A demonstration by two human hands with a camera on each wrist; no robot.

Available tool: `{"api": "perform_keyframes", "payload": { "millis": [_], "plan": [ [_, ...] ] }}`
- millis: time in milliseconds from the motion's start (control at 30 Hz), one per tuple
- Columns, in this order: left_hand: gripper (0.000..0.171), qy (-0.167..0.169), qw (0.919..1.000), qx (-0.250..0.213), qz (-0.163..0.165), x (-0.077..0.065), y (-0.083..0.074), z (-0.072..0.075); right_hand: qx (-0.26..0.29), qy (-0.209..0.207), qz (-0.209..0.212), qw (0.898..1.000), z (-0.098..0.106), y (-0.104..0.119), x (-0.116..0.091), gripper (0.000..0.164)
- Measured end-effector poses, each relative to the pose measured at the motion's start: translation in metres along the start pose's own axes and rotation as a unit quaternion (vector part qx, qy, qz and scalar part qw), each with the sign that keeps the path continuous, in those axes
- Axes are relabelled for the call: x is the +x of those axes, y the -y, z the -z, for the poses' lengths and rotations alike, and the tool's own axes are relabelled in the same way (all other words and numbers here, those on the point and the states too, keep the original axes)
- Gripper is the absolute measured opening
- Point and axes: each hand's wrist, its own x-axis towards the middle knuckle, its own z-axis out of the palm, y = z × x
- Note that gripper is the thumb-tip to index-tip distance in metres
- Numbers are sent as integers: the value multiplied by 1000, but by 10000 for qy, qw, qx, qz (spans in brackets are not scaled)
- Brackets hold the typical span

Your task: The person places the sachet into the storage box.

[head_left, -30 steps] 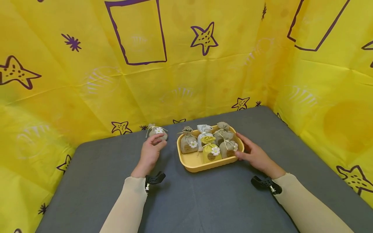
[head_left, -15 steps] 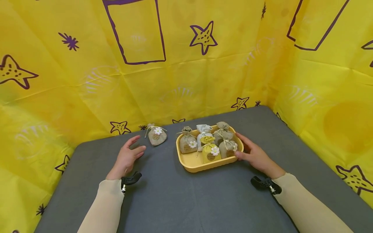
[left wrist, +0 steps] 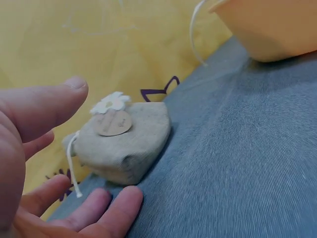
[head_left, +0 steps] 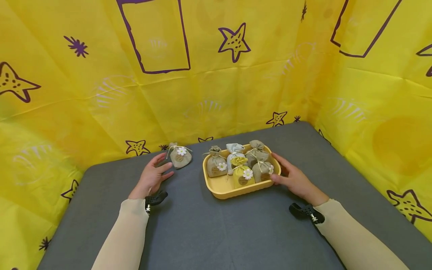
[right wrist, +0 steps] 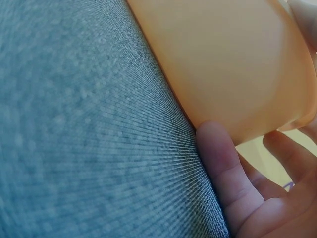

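Observation:
A grey-beige drawstring sachet (head_left: 180, 159) with a white flower and a round brown tag lies on the table. Just left of it is my left hand (head_left: 152, 176), fingers spread and holding nothing. In the left wrist view, its fingertips (left wrist: 126, 198) come up close to the sachet's lower edge, with the thumb above. My right hand (head_left: 297, 182) grips the right end of a yellow tray (head_left: 219, 192), thumb low at the front corner and fingers around the far side. Several upright sachets stand in that tray: a yellow one (head_left: 241, 179), a pale blue-white one (head_left: 233, 162) and grey-beige ones.
The grey table (head_left: 209, 232) reaches back to a yellow cloth wall (head_left: 202, 86) printed with purple starfish, and another wall of this cloth (head_left: 388, 112) runs along the right. Each wrist carries a black strap mount (head_left: 156, 198).
My left hand was over the loose sachet, drew back to the left, and has now come a little rightward towards it again. The right hand and the tray have stayed in place.

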Motion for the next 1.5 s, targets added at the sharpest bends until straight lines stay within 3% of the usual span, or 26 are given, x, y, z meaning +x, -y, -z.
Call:
{"api": "perform_keyframes", "payload": {
  "millis": [333,500,667,900,1200,1433,1500],
  "plan": [
    [73,456,9980,431,106,22,-1,-8,26,5,95,10000,-1,-4,0,79],
    [71,568,9920,1124,-33,24,1,-11,0,5,150,9999,1,-3,0,79],
    [58,301,9749,2188,-287,19,4,-17,16,34,192,9998,1,-4,1,78],
    [36,204,9393,3378,-563,13,5,-25,64,31,215,9997,1,-5,1,78],
    [24,313,9274,3660,-704,-10,8,-46,6,42,193,9998,2,-4,0,79],
    [40,174,9068,4144,-762,-25,14,-55,-22,30,241,9997,1,-5,0,78],
    [42,112,9075,4123,-794,-27,15,-56,-24,20,249,9997,1,-4,0,78]
  ]
}}
